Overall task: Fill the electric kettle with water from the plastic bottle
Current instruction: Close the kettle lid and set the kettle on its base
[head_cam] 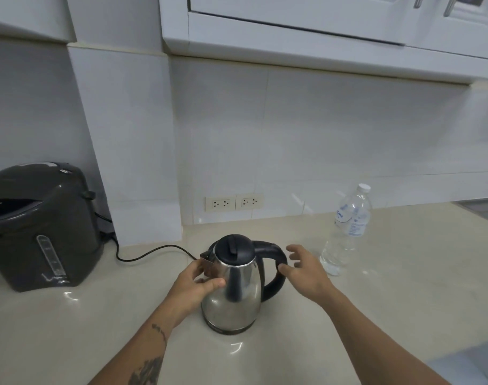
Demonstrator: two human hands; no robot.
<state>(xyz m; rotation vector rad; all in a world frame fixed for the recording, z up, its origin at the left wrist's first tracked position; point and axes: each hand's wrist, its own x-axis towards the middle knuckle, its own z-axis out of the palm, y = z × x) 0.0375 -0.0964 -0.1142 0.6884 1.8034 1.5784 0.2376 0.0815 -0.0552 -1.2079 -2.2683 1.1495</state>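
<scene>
A stainless steel electric kettle (pixel 237 290) with a black lid and black handle stands upright on the beige counter, lid closed. My left hand (pixel 194 287) is wrapped on the kettle's left side below the spout. My right hand (pixel 306 269) hovers with fingers spread just right of the handle, the thumb close to or touching it. A clear plastic water bottle (pixel 345 232) with a white cap and blue label stands upright to the right of my right hand, capped, with water in it.
A dark grey hot water dispenser (pixel 40 229) sits at the far left, and a black cord (pixel 151 252) runs across the counter toward the kettle. Two wall sockets (pixel 234 202) are in the white tiled backsplash. White cabinets (pixel 320 29) hang overhead. The counter (pixel 404 287) edge falls off at the lower right.
</scene>
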